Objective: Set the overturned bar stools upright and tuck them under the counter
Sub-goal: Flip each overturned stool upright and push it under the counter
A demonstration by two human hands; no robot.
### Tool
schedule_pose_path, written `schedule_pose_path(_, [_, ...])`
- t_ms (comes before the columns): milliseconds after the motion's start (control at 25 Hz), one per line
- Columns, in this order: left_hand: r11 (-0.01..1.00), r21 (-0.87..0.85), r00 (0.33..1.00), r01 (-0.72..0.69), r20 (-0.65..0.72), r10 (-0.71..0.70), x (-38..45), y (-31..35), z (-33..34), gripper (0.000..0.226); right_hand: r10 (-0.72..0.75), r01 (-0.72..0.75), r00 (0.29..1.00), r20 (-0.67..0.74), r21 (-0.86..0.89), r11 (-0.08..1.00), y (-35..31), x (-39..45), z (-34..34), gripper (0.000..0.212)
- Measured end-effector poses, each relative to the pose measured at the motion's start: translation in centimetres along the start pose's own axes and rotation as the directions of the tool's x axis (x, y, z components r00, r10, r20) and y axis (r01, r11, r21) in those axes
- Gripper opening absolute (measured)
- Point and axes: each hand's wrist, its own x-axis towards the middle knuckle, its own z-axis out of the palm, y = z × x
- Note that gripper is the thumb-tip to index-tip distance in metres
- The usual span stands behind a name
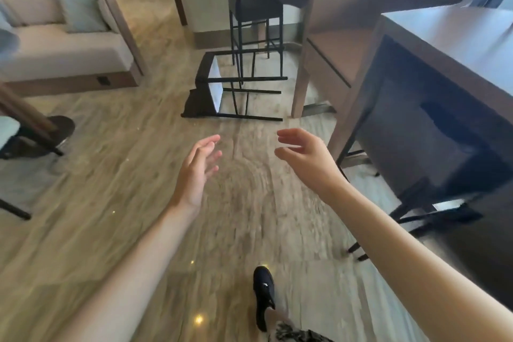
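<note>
A black bar stool [211,86] lies on its side on the wooden floor ahead, seat to the left and legs pointing right toward the counter. Behind it a second black stool [256,5] stands upright beside the wooden counter [458,36]. A third dark stool [427,141] stands under the counter at the right. My left hand [197,172] and my right hand [305,153] are both stretched forward, fingers spread and holding nothing, a short way in front of the fallen stool and not touching it.
A beige sofa [66,44] with a grey cushion sits at the left. A dark round table base [59,126] and chair legs are at the far left. A wooden counter leg [301,91] stands right of the fallen stool. My black shoe [263,294] is on the floor below.
</note>
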Motion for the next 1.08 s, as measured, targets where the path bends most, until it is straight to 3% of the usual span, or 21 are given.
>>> schedule_pose_path(200, [0.999,-0.04,0.995,0.028,-0.09,-0.031,10.9,2.7,-1.5,0.036,-0.026,0.023,0.997,0.073,0.035,0.999,-2.6,11.5,3.7,0.037])
schedule_pose_path(640, [0.992,-0.126,0.978,0.011,-0.207,-0.038,27.8,4.9,-10.8,0.063,-0.066,0.068,0.958,0.28,0.002,0.998,-7.5,30.4,15.2,0.034])
schedule_pose_path(840, [0.982,-0.185,0.973,0.037,-0.218,-0.077,36.5,4.8,-17.9,0.051,-0.072,0.068,0.945,0.318,0.021,0.997,-10.2,38.8,23.6,0.034])
schedule_pose_path(1080, [0.992,-0.118,0.982,0.046,-0.178,-0.066,49.0,7.7,-27.0,0.043,-0.053,0.04,0.965,0.258,0.057,0.998,-15.1,49.5,33.2,0.033])
